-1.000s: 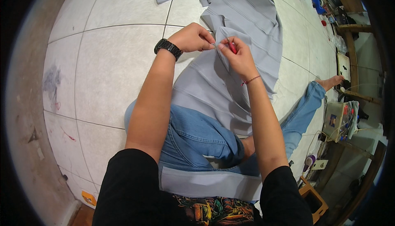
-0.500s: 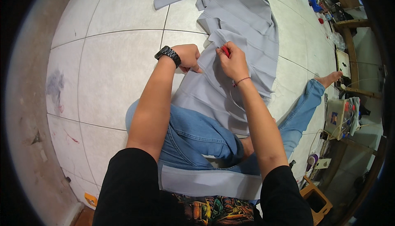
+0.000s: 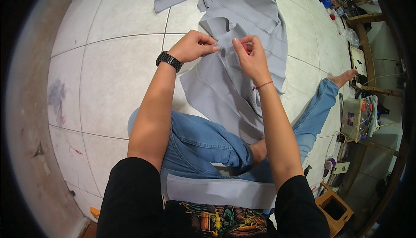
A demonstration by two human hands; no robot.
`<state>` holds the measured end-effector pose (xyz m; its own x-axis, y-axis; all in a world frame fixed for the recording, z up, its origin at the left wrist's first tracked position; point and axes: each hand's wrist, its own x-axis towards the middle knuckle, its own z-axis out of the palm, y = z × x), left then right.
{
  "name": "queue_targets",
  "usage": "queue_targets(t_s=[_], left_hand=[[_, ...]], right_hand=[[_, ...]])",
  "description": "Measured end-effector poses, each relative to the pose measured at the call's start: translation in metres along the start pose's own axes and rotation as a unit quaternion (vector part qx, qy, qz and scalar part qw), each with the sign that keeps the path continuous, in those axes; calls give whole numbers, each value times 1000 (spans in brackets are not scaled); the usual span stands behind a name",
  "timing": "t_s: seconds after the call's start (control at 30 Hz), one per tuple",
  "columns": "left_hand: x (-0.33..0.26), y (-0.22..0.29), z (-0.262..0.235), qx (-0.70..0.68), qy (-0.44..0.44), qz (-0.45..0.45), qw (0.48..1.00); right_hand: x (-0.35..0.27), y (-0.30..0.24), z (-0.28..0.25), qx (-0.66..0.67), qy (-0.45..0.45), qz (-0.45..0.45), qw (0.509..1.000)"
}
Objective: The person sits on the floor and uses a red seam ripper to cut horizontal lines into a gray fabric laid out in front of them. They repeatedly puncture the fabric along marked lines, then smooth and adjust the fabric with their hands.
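Observation:
A long piece of grey cloth (image 3: 253, 19) with seam lines is spread over the floor in front of me, its near end reaching my bent leg. My left hand (image 3: 194, 47), with a black watch at the wrist, pinches an edge of this cloth between thumb and fingers. To its right, my right hand (image 3: 255, 60) is closed around a small red tool (image 3: 245, 47), mostly hidden by the fingers, so its kind cannot be made out. The cloth stands up in a fold between both hands.
A grey fabric strip (image 3: 216, 192) lies across my lap. White floor tiles (image 3: 121, 77) surround my jeans-clad legs. A wall (image 3: 37, 108) runs along the left. At right are a wooden frame (image 3: 367, 43), a plastic box (image 3: 353, 119) of items and a yellow-brown stool (image 3: 336, 210).
My left hand has gone up and slightly left, lifting the cloth edge it now pinches. My right hand has shifted a little right and turned, still holding the red tool.

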<state>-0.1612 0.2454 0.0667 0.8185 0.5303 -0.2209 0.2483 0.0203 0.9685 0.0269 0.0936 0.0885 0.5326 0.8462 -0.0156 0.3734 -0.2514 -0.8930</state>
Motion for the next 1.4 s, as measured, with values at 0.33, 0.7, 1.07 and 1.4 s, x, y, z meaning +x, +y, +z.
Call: queue_targets(t_s=[0.33, 0.7, 1.07, 1.4], left_hand=[[-1, 7, -4, 3, -1, -8, 1000], [-1, 9, -5, 16, -8, 0, 1000], [0, 7, -6, 30, -7, -1, 1000], [1, 5, -7, 49, -16, 32, 998]], right_hand=[[-16, -21, 15, 203, -133, 152, 958], [-12, -23, 16, 172, -124, 133, 968], [-11, -24, 19, 154, -116, 135, 972], [-9, -9, 35, 146, -64, 70, 985]])
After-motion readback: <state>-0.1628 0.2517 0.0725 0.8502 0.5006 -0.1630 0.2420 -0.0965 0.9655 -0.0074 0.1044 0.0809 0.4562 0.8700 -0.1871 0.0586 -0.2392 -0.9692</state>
